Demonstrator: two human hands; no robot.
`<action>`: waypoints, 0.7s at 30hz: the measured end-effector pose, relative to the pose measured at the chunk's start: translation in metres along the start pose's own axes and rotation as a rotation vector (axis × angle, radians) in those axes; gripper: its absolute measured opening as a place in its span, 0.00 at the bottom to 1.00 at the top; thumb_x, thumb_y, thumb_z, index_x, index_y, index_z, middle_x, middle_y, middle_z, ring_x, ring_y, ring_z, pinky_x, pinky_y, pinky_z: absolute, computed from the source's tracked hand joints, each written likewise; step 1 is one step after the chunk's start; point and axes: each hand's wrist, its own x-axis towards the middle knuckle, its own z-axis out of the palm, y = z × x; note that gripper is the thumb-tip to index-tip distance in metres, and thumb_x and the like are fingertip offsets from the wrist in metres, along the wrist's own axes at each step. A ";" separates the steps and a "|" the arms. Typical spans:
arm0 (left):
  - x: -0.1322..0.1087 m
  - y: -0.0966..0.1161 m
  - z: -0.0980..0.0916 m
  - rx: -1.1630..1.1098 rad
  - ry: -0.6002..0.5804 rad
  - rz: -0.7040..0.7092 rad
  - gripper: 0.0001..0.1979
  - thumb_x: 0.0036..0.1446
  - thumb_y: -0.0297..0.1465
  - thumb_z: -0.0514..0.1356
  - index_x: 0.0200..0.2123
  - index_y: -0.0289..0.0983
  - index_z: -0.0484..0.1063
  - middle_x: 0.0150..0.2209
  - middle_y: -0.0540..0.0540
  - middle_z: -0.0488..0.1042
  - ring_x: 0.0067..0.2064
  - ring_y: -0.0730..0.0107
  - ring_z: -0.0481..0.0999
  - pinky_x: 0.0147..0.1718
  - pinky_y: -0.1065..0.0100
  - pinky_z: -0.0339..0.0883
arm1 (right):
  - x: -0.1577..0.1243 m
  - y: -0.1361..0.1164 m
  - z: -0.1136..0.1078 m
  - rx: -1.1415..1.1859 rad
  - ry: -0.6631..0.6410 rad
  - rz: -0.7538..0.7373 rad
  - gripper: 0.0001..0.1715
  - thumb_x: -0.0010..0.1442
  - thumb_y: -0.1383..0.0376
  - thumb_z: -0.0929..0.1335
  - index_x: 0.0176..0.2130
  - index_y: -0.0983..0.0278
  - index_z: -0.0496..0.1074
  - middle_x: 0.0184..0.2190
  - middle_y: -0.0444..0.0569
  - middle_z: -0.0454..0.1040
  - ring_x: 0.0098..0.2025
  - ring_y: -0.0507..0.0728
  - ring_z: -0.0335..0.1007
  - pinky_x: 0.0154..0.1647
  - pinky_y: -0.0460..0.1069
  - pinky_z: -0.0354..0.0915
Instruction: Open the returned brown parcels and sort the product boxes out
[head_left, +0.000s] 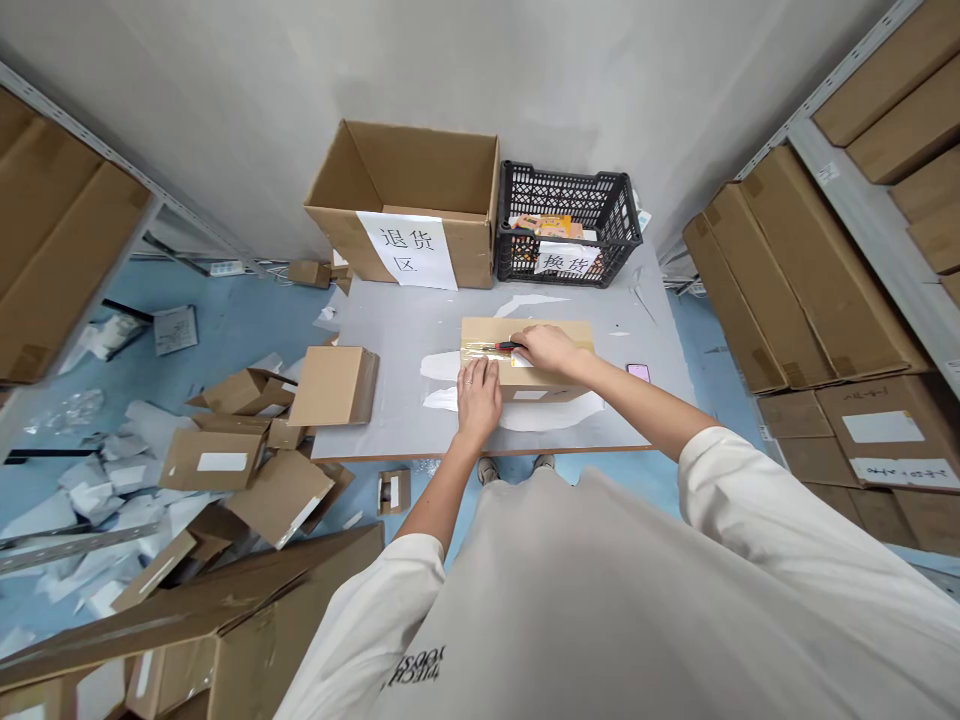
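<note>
A small taped cardboard box (570,335) lies on the grey table (405,330) in front of me. My left hand (478,396) rests flat on the box's near left corner, fingers stretched out. My right hand (550,348) is closed round a cutter with a red and black handle (504,346), whose tip lies on the clear tape seam along the box top.
At the table's back stand a large open carton (409,200) with a paper sign and a black plastic crate (568,222) holding items. Another small box (334,385) overhangs the left edge; a phone (638,372) lies right. Discarded cartons litter the floor; stacked cartons fill side shelves.
</note>
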 end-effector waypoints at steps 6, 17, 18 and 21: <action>-0.002 -0.002 -0.001 0.017 -0.013 0.007 0.29 0.74 0.29 0.51 0.75 0.37 0.70 0.75 0.32 0.70 0.79 0.45 0.64 0.80 0.38 0.53 | -0.001 0.001 -0.015 -0.044 -0.053 0.033 0.21 0.80 0.61 0.64 0.60 0.63 0.82 0.58 0.64 0.84 0.59 0.68 0.82 0.56 0.54 0.70; -0.002 0.000 0.000 0.029 -0.005 0.005 0.31 0.72 0.28 0.51 0.75 0.38 0.70 0.75 0.33 0.71 0.79 0.44 0.64 0.79 0.36 0.54 | -0.004 -0.005 0.002 -0.059 -0.018 0.048 0.23 0.78 0.67 0.63 0.62 0.66 0.81 0.58 0.68 0.83 0.60 0.69 0.81 0.58 0.56 0.71; -0.001 -0.001 -0.001 0.025 -0.001 0.004 0.31 0.72 0.28 0.51 0.75 0.38 0.70 0.74 0.33 0.71 0.79 0.44 0.64 0.79 0.36 0.54 | -0.006 -0.001 0.000 -0.061 -0.023 0.066 0.23 0.77 0.67 0.63 0.61 0.67 0.82 0.58 0.68 0.83 0.60 0.70 0.81 0.58 0.57 0.71; -0.002 -0.001 -0.001 0.016 0.005 -0.005 0.30 0.73 0.29 0.51 0.75 0.39 0.69 0.74 0.33 0.71 0.79 0.44 0.64 0.80 0.36 0.54 | -0.014 0.014 -0.006 -0.058 -0.045 0.106 0.22 0.77 0.65 0.65 0.59 0.66 0.84 0.58 0.69 0.84 0.59 0.71 0.82 0.58 0.58 0.71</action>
